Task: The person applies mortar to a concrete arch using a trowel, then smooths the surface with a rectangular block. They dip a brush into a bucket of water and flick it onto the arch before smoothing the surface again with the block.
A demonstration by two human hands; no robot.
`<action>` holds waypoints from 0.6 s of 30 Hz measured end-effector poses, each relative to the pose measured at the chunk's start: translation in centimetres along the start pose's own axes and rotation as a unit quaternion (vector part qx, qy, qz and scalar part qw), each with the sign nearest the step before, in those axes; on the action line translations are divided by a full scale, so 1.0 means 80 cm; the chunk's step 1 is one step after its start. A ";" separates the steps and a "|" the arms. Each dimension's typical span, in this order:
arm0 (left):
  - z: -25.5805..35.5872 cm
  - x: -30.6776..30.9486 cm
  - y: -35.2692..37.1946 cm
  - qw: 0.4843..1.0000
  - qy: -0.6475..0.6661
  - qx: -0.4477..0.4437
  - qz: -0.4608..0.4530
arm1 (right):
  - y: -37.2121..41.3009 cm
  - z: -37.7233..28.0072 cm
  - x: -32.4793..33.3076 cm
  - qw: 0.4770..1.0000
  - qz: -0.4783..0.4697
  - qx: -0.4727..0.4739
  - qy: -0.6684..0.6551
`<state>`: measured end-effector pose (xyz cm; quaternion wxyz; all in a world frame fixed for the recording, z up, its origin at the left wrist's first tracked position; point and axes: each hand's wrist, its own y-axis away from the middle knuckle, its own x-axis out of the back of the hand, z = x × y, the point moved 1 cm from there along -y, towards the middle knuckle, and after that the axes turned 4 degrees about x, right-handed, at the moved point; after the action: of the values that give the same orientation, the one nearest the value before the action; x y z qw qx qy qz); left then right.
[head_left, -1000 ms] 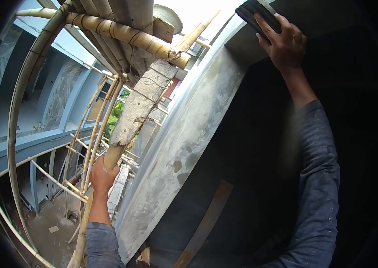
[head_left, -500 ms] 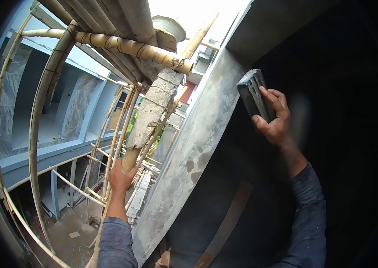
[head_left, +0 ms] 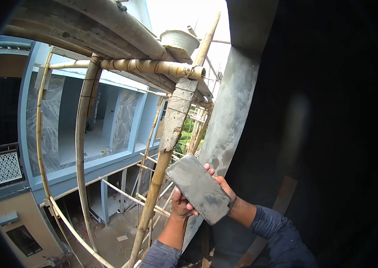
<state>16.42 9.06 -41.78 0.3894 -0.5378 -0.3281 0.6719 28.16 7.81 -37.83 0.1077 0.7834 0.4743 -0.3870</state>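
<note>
A grey rectangular block (head_left: 199,188), smeared with darker wet patches on its face, is tilted in front of me between both hands. My left hand (head_left: 182,204) grips its lower left edge, fingers partly hidden behind it. On the upper right side, my right hand (head_left: 223,184) is wrapped round the edge, with fingertips showing past the top. Just behind the block stands a bamboo pole (head_left: 152,196) with a rough, cement-caked board (head_left: 179,114) tied to its upper part. The plastered grey wall edge (head_left: 233,107) rises beyond my right hand.
Bamboo scaffolding (head_left: 81,129) stands at the left, with a horizontal bamboo pole (head_left: 146,67) and planks overhead. A pale bucket (head_left: 181,40) sits up top. Below is a ground-level yard (head_left: 117,239); opposite stands a blue-framed building. The right side is dark, with a brownish strip (head_left: 283,196).
My left hand has let go of the bamboo pole and now holds the block. My right hand has brought the block down and left. The view has shifted, showing more building at the left.
</note>
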 end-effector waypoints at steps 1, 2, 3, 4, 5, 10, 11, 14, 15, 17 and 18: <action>0.005 -0.005 0.001 1.000 -0.026 -0.006 0.008 | -0.002 0.004 0.001 1.000 -0.007 -0.008 -0.010; 0.011 -0.012 0.002 1.000 -0.001 0.001 0.023 | -0.004 0.008 0.000 1.000 -0.013 -0.015 -0.021; 0.014 -0.011 0.003 1.000 -0.006 0.002 0.025 | -0.008 0.012 -0.004 0.999 -0.017 -0.016 -0.024; 0.016 -0.009 0.005 1.000 -0.004 0.011 0.022 | -0.012 0.015 -0.010 0.998 -0.053 -0.019 0.040; 0.021 -0.006 0.005 1.000 -0.002 0.019 0.017 | -0.017 0.016 -0.020 0.990 -0.090 -0.021 0.105; 0.104 -0.014 -0.049 0.978 -0.152 -0.095 0.105 | 0.026 -0.054 -0.036 0.868 0.058 0.150 0.469; 0.130 -0.017 -0.074 0.970 -0.177 -0.135 0.101 | 0.033 -0.063 -0.044 0.690 0.145 0.358 0.612; 0.194 -0.039 -0.177 0.952 -0.220 -0.208 0.038 | 0.033 -0.119 -0.029 0.211 0.318 0.643 0.664; 0.206 -0.062 -0.213 0.929 -0.252 -0.269 0.018 | 0.027 -0.133 -0.021 0.190 0.357 0.609 0.683; 0.226 -0.096 -0.282 0.912 -0.277 -0.298 -0.049 | 0.014 -0.152 0.021 0.296 0.387 0.551 0.677; 0.233 -0.103 -0.321 0.906 -0.279 -0.313 -0.064 | 0.005 -0.150 0.029 0.276 0.353 0.548 0.706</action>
<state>3.52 13.79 -11.99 0.1359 -0.4008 -0.6507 0.6305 35.13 15.54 -31.43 -0.5977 0.7164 -0.2813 0.2245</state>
